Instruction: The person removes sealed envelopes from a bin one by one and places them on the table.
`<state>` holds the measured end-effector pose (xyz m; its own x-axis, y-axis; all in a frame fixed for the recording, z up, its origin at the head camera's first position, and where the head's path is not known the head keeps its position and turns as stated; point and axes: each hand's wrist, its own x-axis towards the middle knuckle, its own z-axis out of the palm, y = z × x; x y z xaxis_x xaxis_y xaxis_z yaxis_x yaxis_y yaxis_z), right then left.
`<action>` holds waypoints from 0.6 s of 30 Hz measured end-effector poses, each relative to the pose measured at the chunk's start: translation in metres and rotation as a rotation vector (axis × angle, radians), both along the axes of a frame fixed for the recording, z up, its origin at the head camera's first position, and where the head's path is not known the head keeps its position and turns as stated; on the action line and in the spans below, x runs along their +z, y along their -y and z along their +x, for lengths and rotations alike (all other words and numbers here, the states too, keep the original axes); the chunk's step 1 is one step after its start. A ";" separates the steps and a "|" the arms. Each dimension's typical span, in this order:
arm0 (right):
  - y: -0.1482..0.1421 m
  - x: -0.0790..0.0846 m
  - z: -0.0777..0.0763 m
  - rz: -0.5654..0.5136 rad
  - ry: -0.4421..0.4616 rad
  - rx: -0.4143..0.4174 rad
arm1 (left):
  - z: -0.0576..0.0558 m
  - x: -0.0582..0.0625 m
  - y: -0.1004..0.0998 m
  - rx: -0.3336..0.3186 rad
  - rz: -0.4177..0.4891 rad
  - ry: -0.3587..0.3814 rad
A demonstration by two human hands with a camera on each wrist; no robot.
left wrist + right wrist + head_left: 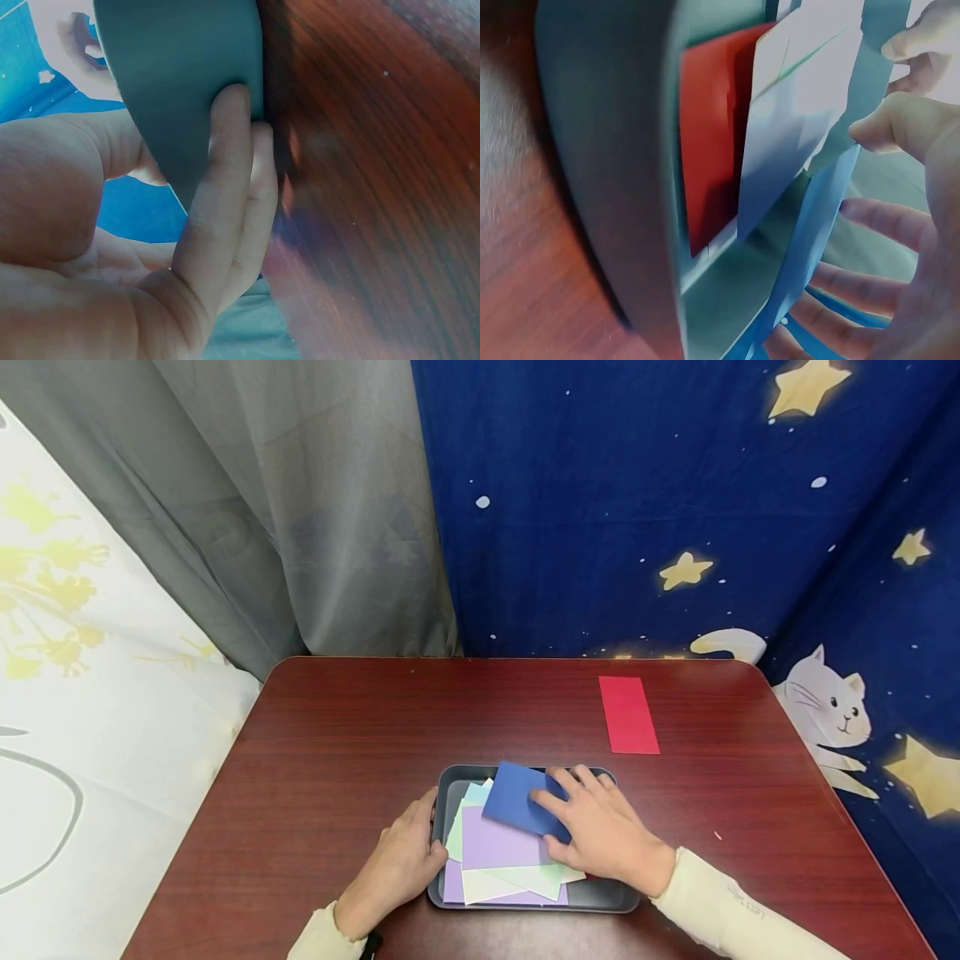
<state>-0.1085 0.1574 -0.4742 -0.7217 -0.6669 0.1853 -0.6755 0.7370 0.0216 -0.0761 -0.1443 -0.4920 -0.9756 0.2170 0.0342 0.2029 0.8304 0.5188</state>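
Observation:
A dark grey tray [600,897] holds several overlapping paper cards in purple, pale green, cream and light blue. My left hand [405,856] grips the tray's left side, its fingers along the outer wall and its thumb at the rim; the left wrist view shows the fingers [232,142] on that wall. My right hand [603,827] holds a blue card [517,797], tilted above the pile, between thumb and fingers. Just below it lies a purple card [498,839]. A red card [712,135] in the tray shows in the right wrist view, mostly hidden in the head view.
One red card [628,715] lies on the brown table [337,735] beyond the tray, to the right. A small pale scrap [717,836] is on the tabletop at the right. Grey curtains [352,510] and a blue starry curtain [585,527] hang behind the table's far edge.

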 end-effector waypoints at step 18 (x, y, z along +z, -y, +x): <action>-0.019 0.006 -0.018 -0.012 -0.036 -0.092 | 0.000 -0.001 0.001 -0.009 -0.007 -0.021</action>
